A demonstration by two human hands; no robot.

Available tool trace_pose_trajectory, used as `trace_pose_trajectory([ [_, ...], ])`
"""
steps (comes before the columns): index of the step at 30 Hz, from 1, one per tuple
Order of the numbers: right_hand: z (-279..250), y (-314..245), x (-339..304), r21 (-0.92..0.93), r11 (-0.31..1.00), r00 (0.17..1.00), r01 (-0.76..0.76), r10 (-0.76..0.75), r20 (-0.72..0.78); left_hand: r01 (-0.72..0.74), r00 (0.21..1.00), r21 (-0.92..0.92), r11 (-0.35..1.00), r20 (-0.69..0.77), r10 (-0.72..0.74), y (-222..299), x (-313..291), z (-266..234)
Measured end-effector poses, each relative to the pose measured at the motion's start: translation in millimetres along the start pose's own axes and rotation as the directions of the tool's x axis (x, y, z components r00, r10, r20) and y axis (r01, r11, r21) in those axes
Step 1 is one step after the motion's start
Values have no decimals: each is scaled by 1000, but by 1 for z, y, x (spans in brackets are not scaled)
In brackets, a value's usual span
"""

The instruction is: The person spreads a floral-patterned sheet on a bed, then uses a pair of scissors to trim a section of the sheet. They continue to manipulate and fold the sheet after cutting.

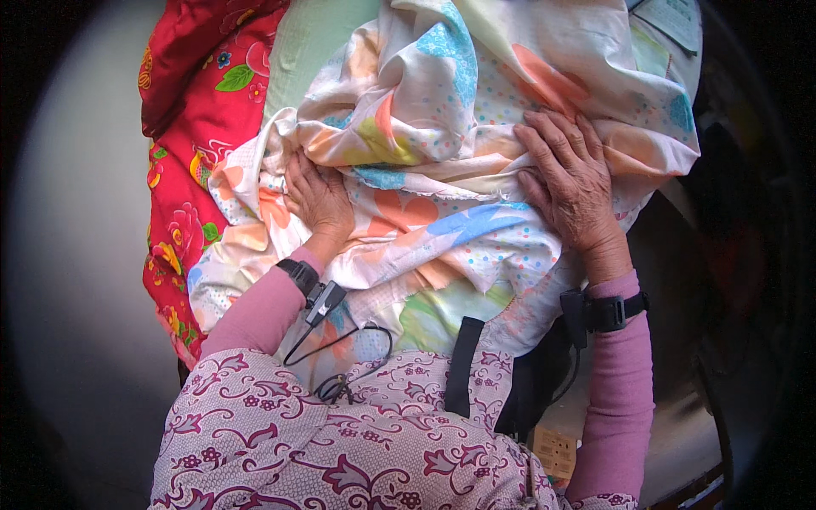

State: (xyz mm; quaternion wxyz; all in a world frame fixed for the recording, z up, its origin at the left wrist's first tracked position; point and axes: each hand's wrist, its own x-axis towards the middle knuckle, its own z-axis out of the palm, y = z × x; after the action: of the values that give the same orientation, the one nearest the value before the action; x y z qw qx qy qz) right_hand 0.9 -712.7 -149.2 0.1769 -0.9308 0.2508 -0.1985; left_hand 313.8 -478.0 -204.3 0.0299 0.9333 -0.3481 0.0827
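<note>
A thin white cloth point(399, 212) printed with orange, blue and green shapes and dots lies bunched in folds before me. My left hand point(319, 200) rests on its left part, the fingertips partly tucked under a fold. On the right part, my right hand point(568, 178) lies with its fingers stretched out and slightly apart over the fabric. A frayed edge of the cloth runs across between the two hands. Neither hand shows a grip on the fabric.
Red floral fabric point(191, 195) hangs along the left side. Pale green cloth point(310, 51) shows beyond. A folded paper point(671, 21) lies at the far right. Black straps with small devices circle both wrists, and a cable point(387, 344) loops near my lap. A cardboard box point(554, 450) sits low at right.
</note>
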Motion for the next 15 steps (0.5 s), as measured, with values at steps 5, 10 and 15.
trace_pose_trajectory([
  [5, -14, -33, -7, -1, 995, 995, -95, 95, -22, -25, 999, 29, 999, -32, 26, 0, 0, 3],
  [10, -7, -112, -23, 54, 993, 985, 101, -107, 138, -58, 994, -16, 998, -94, 56, 4, -2, 1],
  [15, -22, -142, -30, -92, 996, 998, 1, 4, 57, -50, 994, -157, 986, -108, 33, 5, -1, -1],
])
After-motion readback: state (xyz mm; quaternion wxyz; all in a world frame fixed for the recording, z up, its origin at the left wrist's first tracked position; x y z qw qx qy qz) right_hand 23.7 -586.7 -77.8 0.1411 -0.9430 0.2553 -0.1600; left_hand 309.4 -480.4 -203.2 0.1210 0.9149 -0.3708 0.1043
